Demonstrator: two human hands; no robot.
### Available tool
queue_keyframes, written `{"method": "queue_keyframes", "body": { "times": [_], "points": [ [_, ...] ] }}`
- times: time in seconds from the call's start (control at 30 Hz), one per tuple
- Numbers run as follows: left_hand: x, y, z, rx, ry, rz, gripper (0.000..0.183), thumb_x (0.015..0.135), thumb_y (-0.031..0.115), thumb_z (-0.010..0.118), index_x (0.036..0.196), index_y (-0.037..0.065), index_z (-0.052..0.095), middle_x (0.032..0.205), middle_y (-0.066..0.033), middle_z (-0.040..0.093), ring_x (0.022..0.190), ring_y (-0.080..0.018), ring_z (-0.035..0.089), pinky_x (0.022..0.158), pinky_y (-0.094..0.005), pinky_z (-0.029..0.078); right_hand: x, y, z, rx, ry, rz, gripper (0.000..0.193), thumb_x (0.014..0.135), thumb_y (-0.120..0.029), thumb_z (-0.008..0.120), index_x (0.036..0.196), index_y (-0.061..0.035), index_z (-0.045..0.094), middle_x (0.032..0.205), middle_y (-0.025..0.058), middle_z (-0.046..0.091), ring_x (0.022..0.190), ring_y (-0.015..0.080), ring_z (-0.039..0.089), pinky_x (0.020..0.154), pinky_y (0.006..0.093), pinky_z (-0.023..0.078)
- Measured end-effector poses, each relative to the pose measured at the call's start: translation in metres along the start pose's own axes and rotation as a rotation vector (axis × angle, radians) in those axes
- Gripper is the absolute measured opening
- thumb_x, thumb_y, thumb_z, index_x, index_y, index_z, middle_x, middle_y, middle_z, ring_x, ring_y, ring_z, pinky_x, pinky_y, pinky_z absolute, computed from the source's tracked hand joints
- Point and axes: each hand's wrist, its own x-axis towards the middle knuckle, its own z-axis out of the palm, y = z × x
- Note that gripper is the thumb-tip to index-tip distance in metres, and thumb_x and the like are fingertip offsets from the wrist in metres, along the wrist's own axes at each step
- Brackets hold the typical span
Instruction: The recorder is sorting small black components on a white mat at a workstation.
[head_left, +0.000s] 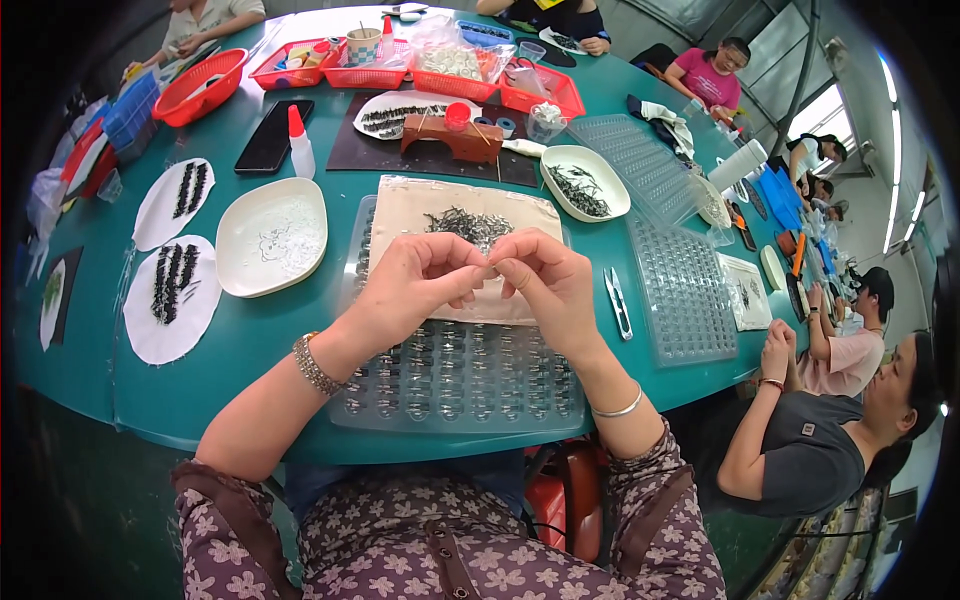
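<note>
My left hand (425, 275) and my right hand (545, 275) meet fingertip to fingertip over a beige cloth pad (400, 205). Both pinch at the same spot; whatever sits between the fingertips is too small to make out. Just beyond them, a pile of small dark and silvery pieces (470, 225) lies on the pad. Under the pad's near part is a clear plastic tray (455, 385) with rows of pockets holding small dark pieces. Right of my right hand lies a pair of thread snips (618, 302).
A cream dish (270, 275) with clear bits stands left, beside white cloth rounds (150, 335) bearing dark rows. Back right, another dish (600, 165) holds dark pieces. A glue bottle (301, 150), black phone (273, 137) and red baskets (450, 85) stand farther back. A co-worker (800, 440) sits right.
</note>
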Motion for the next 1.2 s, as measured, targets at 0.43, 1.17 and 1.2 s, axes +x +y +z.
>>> {"method": "queue_keyframes", "body": {
  "times": [0.43, 1.17, 1.2],
  "points": [
    [-0.001, 0.002, 0.002, 0.041, 0.036, 0.046, 0.004, 0.094, 0.006, 0.068, 0.096, 0.003, 0.071, 0.082, -0.001, 0.067, 0.072, -0.0058, 0.06, 0.067, -0.0186, 0.052, -0.002, -0.003, -0.006, -0.315, -0.012, -0.175, 0.015, 0.088, 0.006, 0.071, 0.101, -0.0018, 0.072, 0.097, 0.0061, 0.071, 0.078, 0.0129, 0.065, 0.069, 0.021, 0.051],
    [-0.016, -0.01, -0.005, 0.608, 0.107, 0.365, 0.009, 0.087, -0.004, 0.069, 0.093, 0.002, 0.069, 0.083, -0.0013, 0.068, 0.069, -0.01, 0.054, 0.065, -0.0237, 0.047, -0.012, 0.004, 0.012, -0.105, -0.031, 0.148, 0.005, 0.093, -0.004, 0.07, 0.093, 0.0008, 0.072, 0.077, 0.004, 0.069, 0.072, 0.0089, 0.064, 0.065, 0.0192, 0.049],
    [-0.017, -0.009, -0.005, 0.624, 0.094, 0.374, 0.009, 0.087, -0.004, 0.069, 0.093, 0.002, 0.07, 0.084, -0.0017, 0.069, 0.069, -0.0104, 0.054, 0.065, -0.0239, 0.047, -0.013, 0.003, 0.012, -0.093, -0.052, 0.166, 0.005, 0.093, -0.004, 0.07, 0.093, 0.0008, 0.072, 0.077, 0.004, 0.069, 0.071, 0.0089, 0.064, 0.065, 0.0191, 0.049]
  ]
}}
